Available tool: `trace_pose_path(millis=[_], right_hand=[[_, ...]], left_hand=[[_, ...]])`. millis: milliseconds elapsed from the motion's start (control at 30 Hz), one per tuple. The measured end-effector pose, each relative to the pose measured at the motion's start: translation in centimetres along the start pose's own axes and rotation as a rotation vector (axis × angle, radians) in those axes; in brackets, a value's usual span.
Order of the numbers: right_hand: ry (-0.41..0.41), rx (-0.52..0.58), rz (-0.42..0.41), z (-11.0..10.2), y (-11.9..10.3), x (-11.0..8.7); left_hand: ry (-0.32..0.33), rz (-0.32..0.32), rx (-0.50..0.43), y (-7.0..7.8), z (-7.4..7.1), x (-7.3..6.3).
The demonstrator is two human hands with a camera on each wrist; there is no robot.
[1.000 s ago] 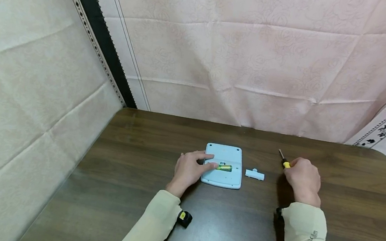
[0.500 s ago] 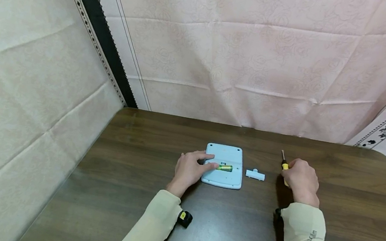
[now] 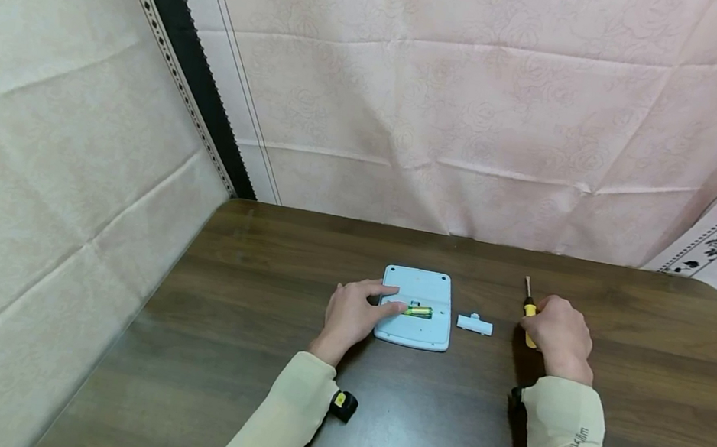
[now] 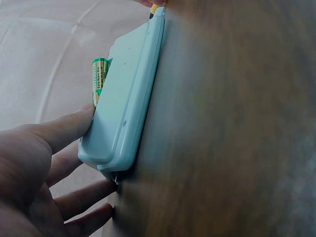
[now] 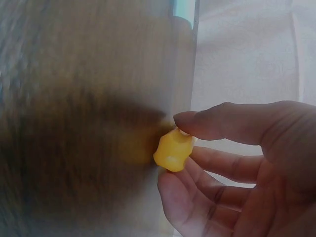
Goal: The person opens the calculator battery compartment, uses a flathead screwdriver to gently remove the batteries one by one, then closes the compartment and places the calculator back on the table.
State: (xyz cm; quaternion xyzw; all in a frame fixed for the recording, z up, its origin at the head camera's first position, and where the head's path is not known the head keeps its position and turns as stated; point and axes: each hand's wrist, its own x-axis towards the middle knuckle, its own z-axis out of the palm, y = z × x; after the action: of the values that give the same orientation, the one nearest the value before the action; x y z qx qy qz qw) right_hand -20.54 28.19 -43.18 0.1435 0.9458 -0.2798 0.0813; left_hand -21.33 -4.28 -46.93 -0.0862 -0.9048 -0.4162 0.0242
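My left hand [image 3: 353, 314] lies flat-fingered on the pale device [image 3: 415, 329] mid-table, steadying it; my right hand [image 3: 560, 337] pinches the yellow screwdriver [image 3: 529, 309], ready for use

Dark wood table [image 3: 424, 434] (pink cloth [image 3: 488, 104] behind)

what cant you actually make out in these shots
- Screwdriver handle: mostly hidden under the right hand in the head view; blurred in the right wrist view.
- Battery label: too small in the head view.
- Device face: turned down against the table.
- Small white cover: details too small to tell.
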Motion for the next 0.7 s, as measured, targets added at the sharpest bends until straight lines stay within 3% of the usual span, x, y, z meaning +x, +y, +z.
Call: trace_pose_path(millis=[400, 700], right_hand=[[-0.001, -0.017, -0.022, -0.44, 0.08, -0.21], [0.085, 0.023, -0.101, -0.94, -0.66, -0.73]], left_hand=[[0.004, 0.004, 0.001, -0.01, 0.05, 0.1], [-0.001, 0.001, -0.002, 0.0, 0.02, 0.07]])
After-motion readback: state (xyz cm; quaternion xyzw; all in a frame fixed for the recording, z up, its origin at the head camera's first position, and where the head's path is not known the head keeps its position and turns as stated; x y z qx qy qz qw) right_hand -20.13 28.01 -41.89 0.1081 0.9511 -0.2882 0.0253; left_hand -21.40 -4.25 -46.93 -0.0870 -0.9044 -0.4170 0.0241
